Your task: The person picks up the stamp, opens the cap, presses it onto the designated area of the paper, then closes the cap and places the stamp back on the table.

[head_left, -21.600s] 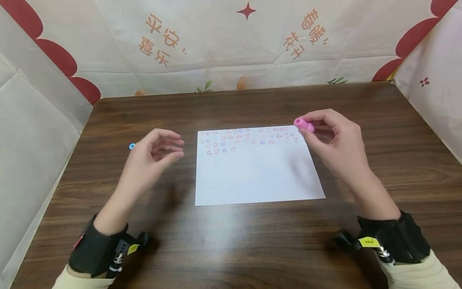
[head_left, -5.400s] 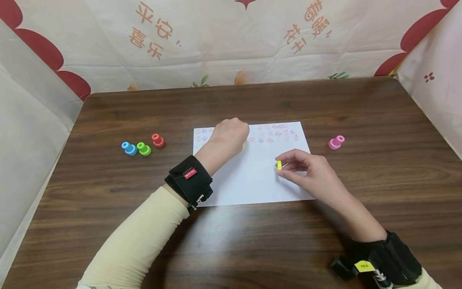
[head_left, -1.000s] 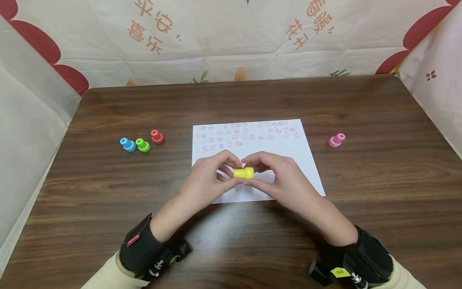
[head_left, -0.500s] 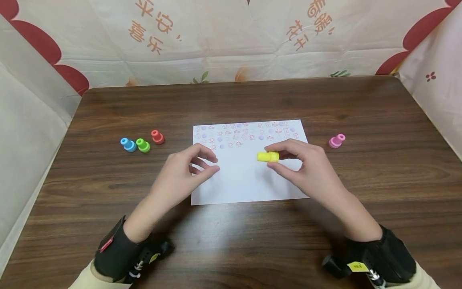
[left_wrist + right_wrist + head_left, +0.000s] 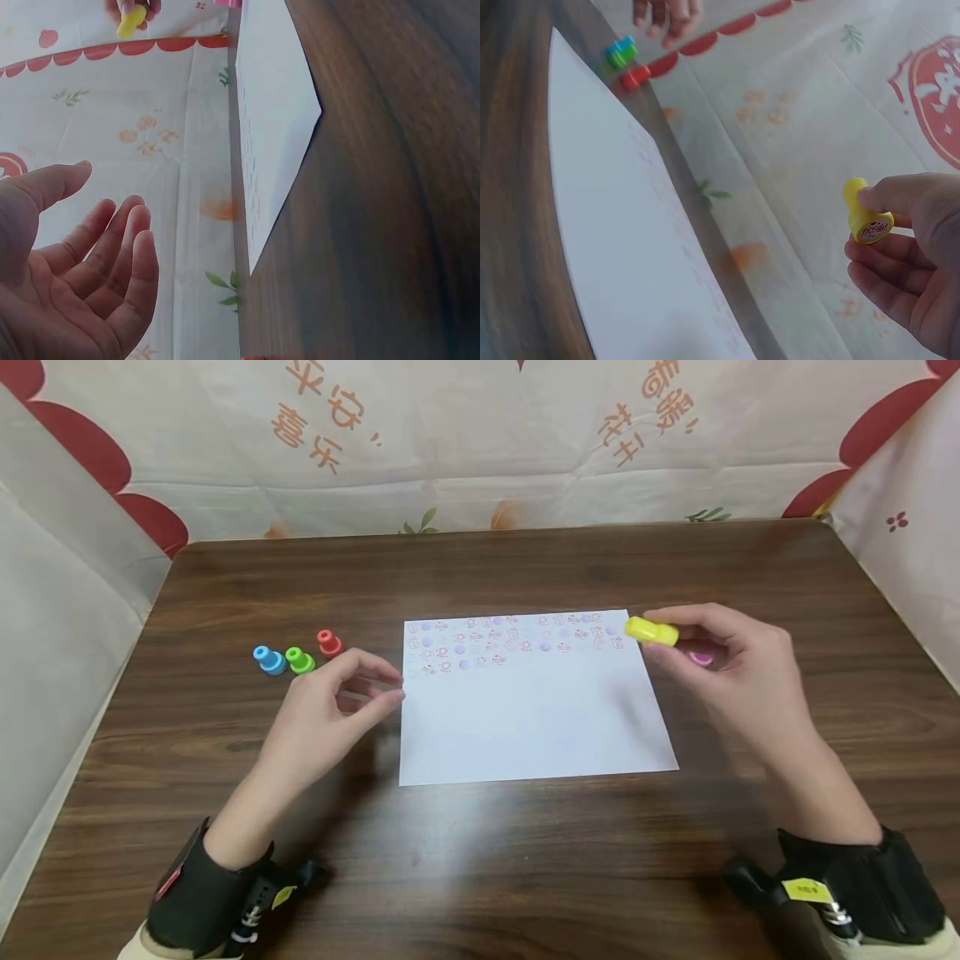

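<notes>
My right hand (image 5: pixel 738 668) pinches a yellow stamp (image 5: pixel 651 631) between thumb and fingers, held above the paper's far right corner. In the right wrist view the stamp's printed face (image 5: pixel 874 228) shows, with small red markings. White paper (image 5: pixel 525 718) lies on the table, with rows of small red and purple stamp prints along its far part. Beside the paper's left edge is my left hand (image 5: pixel 318 718), its fingers loosely bent and holding nothing. A pink stamp (image 5: pixel 701 657) stands behind my right hand, mostly hidden by it.
To the left of the paper stand a blue stamp (image 5: pixel 270 660), a green stamp (image 5: pixel 300 660) and a red stamp (image 5: pixel 329 643). The brown wooden table (image 5: pixel 480 860) ends at a white printed cloth (image 5: pixel 480 443) at the back.
Both hands held the yellow stamp over the paper a second ago; the left hand let go and moved left. My right hand carried the stamp right and away from me.
</notes>
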{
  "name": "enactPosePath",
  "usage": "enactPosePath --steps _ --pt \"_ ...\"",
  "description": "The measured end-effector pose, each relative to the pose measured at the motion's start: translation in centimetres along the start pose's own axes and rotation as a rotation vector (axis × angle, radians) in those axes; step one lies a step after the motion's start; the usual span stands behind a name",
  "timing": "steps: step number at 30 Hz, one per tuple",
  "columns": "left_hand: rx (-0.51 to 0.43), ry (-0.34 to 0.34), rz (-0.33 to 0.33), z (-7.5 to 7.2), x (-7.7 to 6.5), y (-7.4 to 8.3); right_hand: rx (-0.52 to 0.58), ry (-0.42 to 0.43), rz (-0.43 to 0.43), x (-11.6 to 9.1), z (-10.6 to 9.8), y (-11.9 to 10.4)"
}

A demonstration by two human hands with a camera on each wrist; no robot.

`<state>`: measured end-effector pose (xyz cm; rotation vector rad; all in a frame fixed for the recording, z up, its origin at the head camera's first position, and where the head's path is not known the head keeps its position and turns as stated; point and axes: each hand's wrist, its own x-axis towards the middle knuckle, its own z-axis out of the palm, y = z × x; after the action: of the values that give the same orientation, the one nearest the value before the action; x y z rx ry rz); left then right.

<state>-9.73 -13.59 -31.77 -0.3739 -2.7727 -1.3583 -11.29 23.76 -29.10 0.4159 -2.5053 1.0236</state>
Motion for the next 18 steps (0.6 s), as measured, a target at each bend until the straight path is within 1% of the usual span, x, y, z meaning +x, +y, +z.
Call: enactPosePath --steps 3,6,12,18 --pt "-0.002 0.003 0.006 -0.3 -0.1 -0.3 0.049 0.029 0.052 0.2 -0.9 0.9" --pt "-0.002 0.013 0.008 -0.4 -0.3 -0.5 0.074 0.057 0.107 0.3 -1.7 1.6" --pt "0.000 0.039 0.019 -0.7 -0.5 -1.0 0.043 0.124 0.189 0.1 -2.8 3.0" --pt "0.013 0.062 0.021 -1.1 -0.6 -1.2 -0.003 0.175 0.240 -0.1 -3.5 4.9"
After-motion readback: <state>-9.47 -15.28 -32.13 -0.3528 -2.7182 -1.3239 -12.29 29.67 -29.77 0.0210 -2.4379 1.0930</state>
